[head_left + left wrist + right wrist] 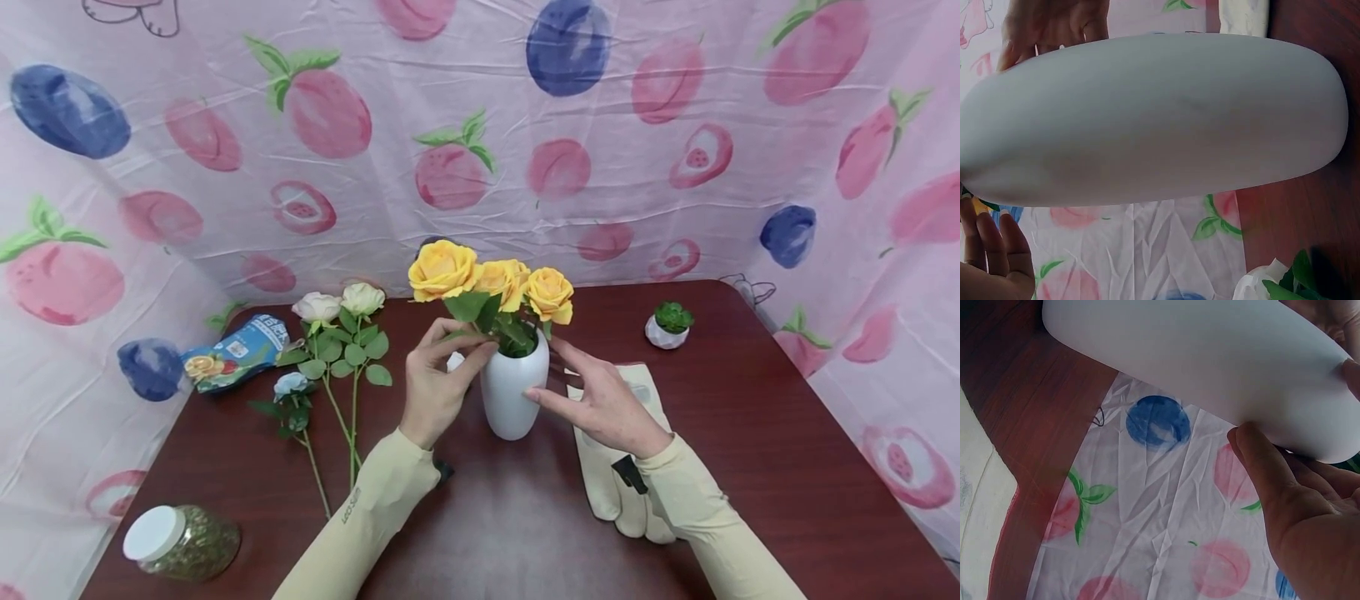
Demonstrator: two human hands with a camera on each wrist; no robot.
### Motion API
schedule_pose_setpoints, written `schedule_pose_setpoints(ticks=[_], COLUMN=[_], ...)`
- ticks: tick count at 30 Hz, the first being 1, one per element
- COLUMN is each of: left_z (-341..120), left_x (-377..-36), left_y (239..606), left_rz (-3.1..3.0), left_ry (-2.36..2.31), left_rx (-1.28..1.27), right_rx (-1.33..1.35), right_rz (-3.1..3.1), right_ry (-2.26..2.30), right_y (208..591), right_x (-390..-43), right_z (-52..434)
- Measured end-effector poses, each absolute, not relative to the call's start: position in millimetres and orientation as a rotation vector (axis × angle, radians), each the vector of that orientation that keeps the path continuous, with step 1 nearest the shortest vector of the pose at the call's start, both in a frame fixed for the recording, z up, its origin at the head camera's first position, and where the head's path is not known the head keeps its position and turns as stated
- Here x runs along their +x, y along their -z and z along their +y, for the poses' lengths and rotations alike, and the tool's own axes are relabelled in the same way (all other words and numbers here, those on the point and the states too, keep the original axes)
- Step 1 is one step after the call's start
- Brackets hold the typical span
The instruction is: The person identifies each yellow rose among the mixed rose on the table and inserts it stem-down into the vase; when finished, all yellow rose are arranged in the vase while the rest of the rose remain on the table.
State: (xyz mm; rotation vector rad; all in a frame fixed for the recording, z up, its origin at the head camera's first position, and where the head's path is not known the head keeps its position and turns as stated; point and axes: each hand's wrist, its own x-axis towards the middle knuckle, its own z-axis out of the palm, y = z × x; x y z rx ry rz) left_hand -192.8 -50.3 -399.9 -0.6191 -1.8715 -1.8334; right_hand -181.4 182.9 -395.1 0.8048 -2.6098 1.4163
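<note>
A white vase [513,396] stands upright on the table and holds several yellow roses [501,282] with green leaves. At the left side of its mouth, my left hand [441,385] pinches a rose among the leaves and stem just below the blooms; the exact spot is partly hidden by the fingers. My right hand [606,402] holds the vase from the right, thumb on its front and fingers near the rim. Up close in the right wrist view, the thumb [1260,453] touches the vase wall. The vase body [1166,119] fills most of the left wrist view.
Pale roses [341,304] and a blue flower [292,386] lie at left, by a blue pouch [243,350]. A lidded jar [183,542] lies front left. Cream gloves [600,479] lie under the right forearm; a potted succulent [670,325] stands back right.
</note>
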Motion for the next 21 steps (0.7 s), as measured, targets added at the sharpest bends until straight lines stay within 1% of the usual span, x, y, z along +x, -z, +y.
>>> schedule_pose_setpoints(ticks=[9, 21], left_z=[-43.1, -44.5], left_x=[-187.6, -188.0], left_y=[396.5, 393.0], left_rz=[-1.753, -1.616], left_ry=[1.878, 1.866], left_rx=[-0.523, -0.499], right_rx=[0.803, 0.811], right_rz=[-2.625, -2.617], right_ry=[-1.405, -1.448], right_y=[395.5, 395.0], right_x=[-180.7, -181.0], right_z=[181.9, 181.2])
